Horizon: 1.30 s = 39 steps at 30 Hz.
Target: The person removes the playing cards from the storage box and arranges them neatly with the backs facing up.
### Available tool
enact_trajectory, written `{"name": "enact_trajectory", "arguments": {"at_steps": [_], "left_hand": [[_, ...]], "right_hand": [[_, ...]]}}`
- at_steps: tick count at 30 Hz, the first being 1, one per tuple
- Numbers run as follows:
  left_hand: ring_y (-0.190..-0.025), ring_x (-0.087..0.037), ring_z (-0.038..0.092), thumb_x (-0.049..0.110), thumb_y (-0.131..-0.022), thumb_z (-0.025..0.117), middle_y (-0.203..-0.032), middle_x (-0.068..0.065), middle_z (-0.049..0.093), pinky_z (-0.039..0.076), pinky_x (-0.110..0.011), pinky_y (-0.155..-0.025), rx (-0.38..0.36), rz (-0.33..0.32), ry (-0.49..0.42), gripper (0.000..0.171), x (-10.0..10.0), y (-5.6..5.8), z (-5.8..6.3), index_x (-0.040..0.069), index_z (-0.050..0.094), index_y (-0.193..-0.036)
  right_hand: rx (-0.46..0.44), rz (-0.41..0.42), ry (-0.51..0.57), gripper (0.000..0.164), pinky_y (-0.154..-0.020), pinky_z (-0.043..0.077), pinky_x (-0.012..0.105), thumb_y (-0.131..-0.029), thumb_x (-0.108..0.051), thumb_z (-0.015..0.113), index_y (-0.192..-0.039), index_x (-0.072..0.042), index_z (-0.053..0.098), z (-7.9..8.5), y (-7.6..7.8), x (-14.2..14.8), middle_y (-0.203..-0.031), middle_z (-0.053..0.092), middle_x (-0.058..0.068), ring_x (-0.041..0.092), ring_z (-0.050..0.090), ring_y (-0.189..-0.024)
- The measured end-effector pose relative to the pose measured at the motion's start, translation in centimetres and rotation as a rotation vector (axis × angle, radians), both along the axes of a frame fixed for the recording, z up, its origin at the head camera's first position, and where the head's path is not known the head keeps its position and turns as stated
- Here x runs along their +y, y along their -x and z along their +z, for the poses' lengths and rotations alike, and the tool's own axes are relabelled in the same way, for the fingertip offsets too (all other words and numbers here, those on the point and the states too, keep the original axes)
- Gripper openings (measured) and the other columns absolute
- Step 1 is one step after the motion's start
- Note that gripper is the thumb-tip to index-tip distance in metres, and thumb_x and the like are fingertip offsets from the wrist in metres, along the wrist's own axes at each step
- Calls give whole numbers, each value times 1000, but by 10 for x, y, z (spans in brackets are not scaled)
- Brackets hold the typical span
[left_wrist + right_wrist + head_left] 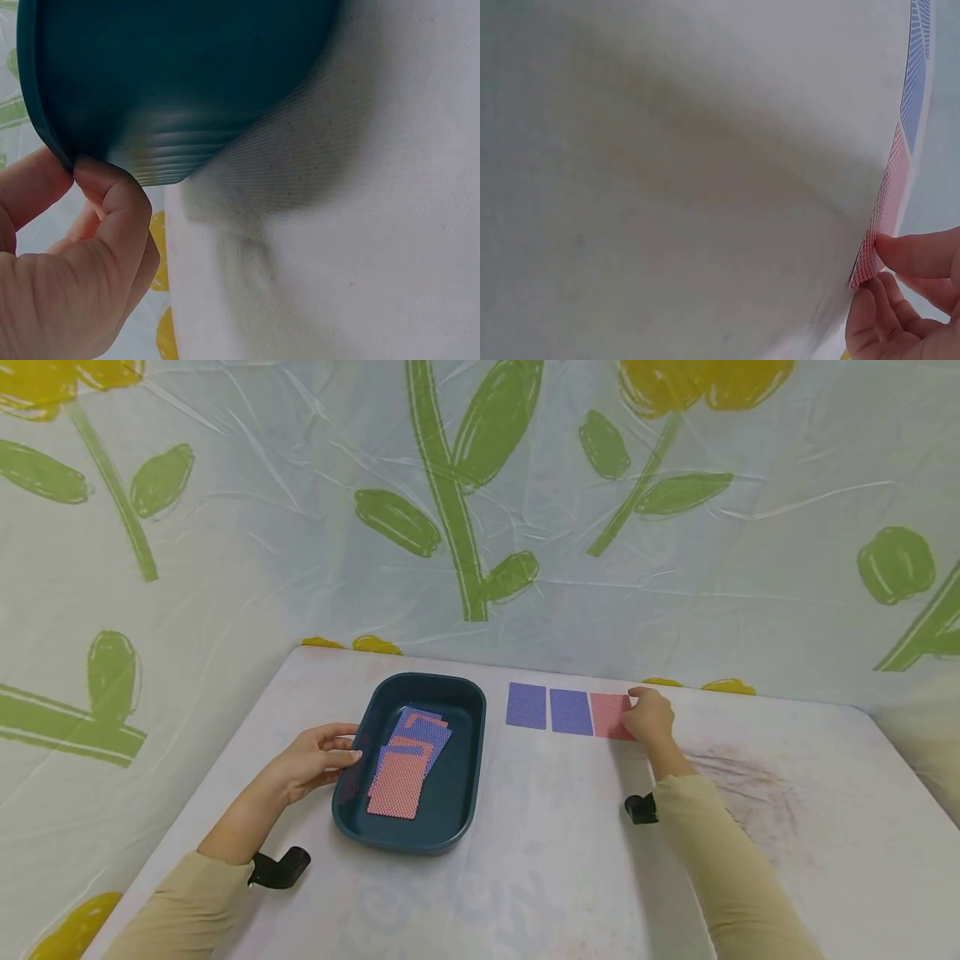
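Observation:
On the left of the table, a dark teal tray (450,785) holds several loosely overlapping playing cards (397,785), face down, with red and blue backs. My left hand (318,760) pinches its left rim between thumb and fingers; the left wrist view shows the tray's outer wall (180,67) close up. To the tray's right, two blue-backed cards (527,706) and a red-backed card (609,714) form a row near the far edge. Thumb and fingers of my right hand (651,717) pinch the red card's right edge, also visible in the right wrist view (889,195).
A white cloth covers the table (540,860), with dark creases (750,777) right of the right hand. Behind it hangs a flower-patterned sheet (540,585). Black wrist devices (281,868) stick out from both sleeves.

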State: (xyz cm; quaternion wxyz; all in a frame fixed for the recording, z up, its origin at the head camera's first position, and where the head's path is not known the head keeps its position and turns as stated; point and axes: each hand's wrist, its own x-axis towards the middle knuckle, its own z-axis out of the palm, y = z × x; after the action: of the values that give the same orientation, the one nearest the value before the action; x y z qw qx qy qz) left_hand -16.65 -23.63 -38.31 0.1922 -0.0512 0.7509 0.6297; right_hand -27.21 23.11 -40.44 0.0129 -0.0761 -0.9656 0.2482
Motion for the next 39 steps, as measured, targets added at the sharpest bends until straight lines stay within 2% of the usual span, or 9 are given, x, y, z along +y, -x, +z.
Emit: {"name": "enact_trajectory", "arguments": {"at_steps": [6, 9, 15, 20, 22, 26, 29, 33, 39], "left_hand": [[-86, -16, 52, 6, -90, 59, -101, -10, 49, 48, -25, -72, -8, 10, 8, 55, 1, -1, 1, -4, 34, -139], [-85, -15, 52, 6, -91, 59, -102, -10, 49, 48, -25, -71, -10, 14, 14, 55, 1, -1, 1, -4, 35, -139], [-85, -15, 52, 6, -90, 59, -101, -9, 49, 48, -26, -71, -9, 9, 9, 55, 3, -1, 0, -4, 35, -138], [-85, -15, 52, 5, -90, 59, -102, -10, 49, 48, -26, -72, -13, 8, 15, 55, 3, -1, 0, -4, 35, -139], [-85, -15, 52, 5, -90, 59, -102, -10, 49, 48, -26, -72, -11, 10, 20, 55, 3, -1, 1, -4, 35, -139], [-85, -15, 52, 6, -90, 60, -104, -11, 48, 47, -25, -71, -13, 18, 29, 55, 2, -1, 2, -3, 35, -139], [-85, -15, 52, 7, -90, 60, -104, -11, 48, 47, -26, -71, -9, 14, 33, 56, 2, -1, 2, -4, 35, -138], [-84, -14, 52, 6, -90, 60, -102, -10, 49, 47, -26, -71, -9, 17, 29, 55, 3, -1, 2, -3, 36, -138], [-84, -14, 53, 5, -90, 59, -102, -10, 49, 47, -25, -70, -5, 14, 24, 55, 2, -1, 2, -4, 35, -138]], "right_hand": [[-33, -47, 21, 53, -77, 43, 51, -73, 0, 51, -125, 8, 49, 4, -4, -6, -119, 52, 31, 42, 52, -93], [-30, -58, 33, 52, -76, 43, 50, -73, 1, 49, -125, 7, 49, 4, -6, -8, -119, 53, 30, 39, 52, -90], [3, -78, 52, 47, -73, 44, 50, -76, -4, 48, -123, 6, 50, 0, -10, -11, -117, 54, 29, 40, 53, -93], [60, -78, 83, 42, -59, 42, 42, -81, -8, 50, -121, 3, 52, 2, -9, -22, -96, 58, 23, 33, 53, -77], [96, -50, 105, 39, -58, 43, 41, -83, -8, 53, -120, 3, 53, 5, -9, -29, -91, 59, 21, 33, 54, -75], [154, 36, 155, 36, -68, 45, 46, -85, -7, 57, -119, 3, 55, 14, -10, -48, -95, 61, 24, 37, 59, -83], [160, 113, 205, 36, -69, 45, 43, -85, -7, 59, -119, 3, 56, 21, -11, -63, -96, 61, 24, 35, 58, -82], [138, 209, 272, 35, -67, 44, 36, -85, -8, 62, -119, 1, 56, 34, -16, -84, -95, 61, 21, 31, 57, -81], [80, 325, 369, 34, -74, 48, 36, -86, -7, 64, -118, 0, 57, 49, -24, -113, -96, 60, 18, 31, 58, -89]]}}
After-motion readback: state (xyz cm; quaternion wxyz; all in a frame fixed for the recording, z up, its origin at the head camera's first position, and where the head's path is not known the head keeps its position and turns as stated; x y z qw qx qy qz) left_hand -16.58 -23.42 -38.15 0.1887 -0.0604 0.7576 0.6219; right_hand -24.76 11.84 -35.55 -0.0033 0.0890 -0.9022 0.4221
